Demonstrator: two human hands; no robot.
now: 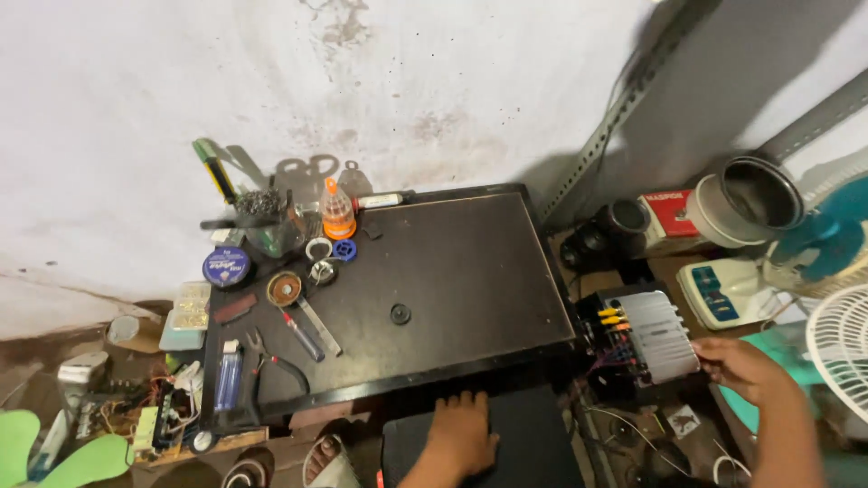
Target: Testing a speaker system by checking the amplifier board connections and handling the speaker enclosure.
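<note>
My right hand grips the right end of a silver finned amplifier box that sits on the floor right of the low black table; red, yellow and blue terminals and loose wires show on the box's left side. My left hand lies flat, fingers together, on a black pad just below the table's front edge. A small black knob lies alone near the table's middle.
Tools crowd the table's left: pliers, a lighter, a blue-handled tool, an orange bottle, a solder tin. A circuit board lies far left. White fans, a pot and a speaker stand right.
</note>
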